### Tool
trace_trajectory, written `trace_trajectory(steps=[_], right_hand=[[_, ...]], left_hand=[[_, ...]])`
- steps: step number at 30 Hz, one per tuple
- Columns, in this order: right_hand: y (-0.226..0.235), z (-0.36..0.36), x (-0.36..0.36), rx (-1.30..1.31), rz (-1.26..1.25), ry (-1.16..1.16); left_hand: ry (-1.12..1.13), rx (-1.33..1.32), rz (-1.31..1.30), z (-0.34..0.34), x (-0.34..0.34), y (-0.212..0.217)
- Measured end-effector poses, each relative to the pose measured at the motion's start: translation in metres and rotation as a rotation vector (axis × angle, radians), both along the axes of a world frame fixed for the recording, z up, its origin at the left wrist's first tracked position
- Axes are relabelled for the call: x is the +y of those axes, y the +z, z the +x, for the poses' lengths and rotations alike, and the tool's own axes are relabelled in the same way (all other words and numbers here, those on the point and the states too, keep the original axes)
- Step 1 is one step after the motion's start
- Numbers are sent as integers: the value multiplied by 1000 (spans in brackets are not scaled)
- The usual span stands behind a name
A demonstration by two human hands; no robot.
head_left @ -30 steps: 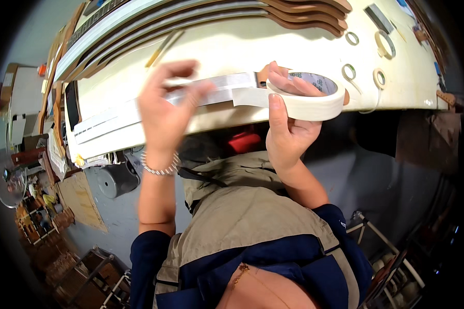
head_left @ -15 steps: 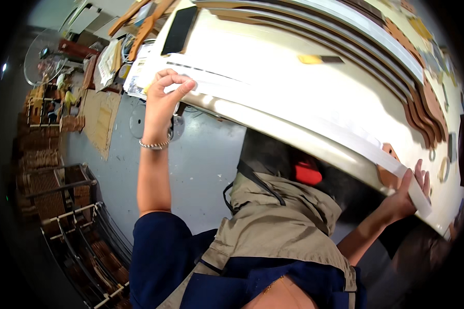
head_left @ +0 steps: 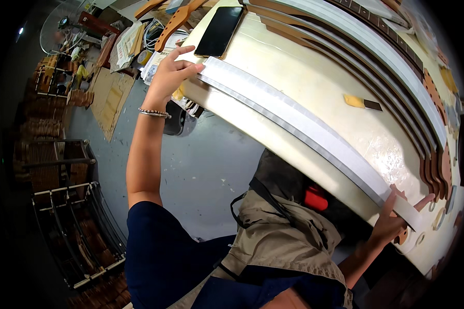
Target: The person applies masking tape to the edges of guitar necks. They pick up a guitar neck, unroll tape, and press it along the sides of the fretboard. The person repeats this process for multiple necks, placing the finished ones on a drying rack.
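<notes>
A long neck [head_left: 288, 121] lies along the near edge of the pale table, its upper face covered by a wide white strip; faint cross lines show along its near side. At its left end my left hand [head_left: 172, 74] has its thumb and a bent finger closed at the white strip's tip, the index finger stretched out above. My right hand [head_left: 389, 221], at the other end, grips a roll of white tape [head_left: 408, 213], fingers around it. Part of a brown headstock [head_left: 401, 237] shows below that hand.
Several more necks [head_left: 340, 49] lie side by side at the far side of the table [head_left: 314, 87]. A black phone [head_left: 219, 32] rests near the left end. A small yellow-and-dark tool [head_left: 363, 102] lies mid-table. Loaded racks [head_left: 80, 237] stand on the floor at left.
My view has shifted, so the table sits lower at right. My left index finger has straightened away from the thumb. My right hand still holds the tape roll.
</notes>
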State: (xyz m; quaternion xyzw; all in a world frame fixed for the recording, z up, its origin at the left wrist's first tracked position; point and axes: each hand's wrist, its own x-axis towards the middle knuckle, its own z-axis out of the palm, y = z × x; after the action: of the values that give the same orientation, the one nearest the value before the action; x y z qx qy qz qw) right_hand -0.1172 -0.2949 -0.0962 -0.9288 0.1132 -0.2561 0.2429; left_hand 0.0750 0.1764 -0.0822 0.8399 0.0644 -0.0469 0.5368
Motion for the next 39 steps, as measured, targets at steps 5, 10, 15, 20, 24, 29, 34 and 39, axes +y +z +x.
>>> trace_trajectory(steps=[5, 10, 15, 20, 24, 29, 34, 39], right_hand=[[5, 4, 4, 4, -69, -14], [7, 3, 3, 21, -70, -6], [6, 4, 5, 8, -34, -2], [8, 7, 16, -38, 63, -38], [8, 11, 19, -38, 18, -44], [5, 16, 19, -29, -289, 24], [1, 19, 20, -58, -265, 12], [3, 16, 22, 40, -178, -19]], left_hand=[[42, -2, -59, 1, -4, 1], [93, 55, 73, 4, -3, 4], [158, -617, 534, -14, -16, -11], [-253, -621, 865, -39, -26, -30], [-238, -645, 960, -39, -26, -38], [-212, -668, 1058, -47, -48, -31], [-383, -611, 1078, -101, -156, -32], [-851, -690, 729, -118, -243, -13]])
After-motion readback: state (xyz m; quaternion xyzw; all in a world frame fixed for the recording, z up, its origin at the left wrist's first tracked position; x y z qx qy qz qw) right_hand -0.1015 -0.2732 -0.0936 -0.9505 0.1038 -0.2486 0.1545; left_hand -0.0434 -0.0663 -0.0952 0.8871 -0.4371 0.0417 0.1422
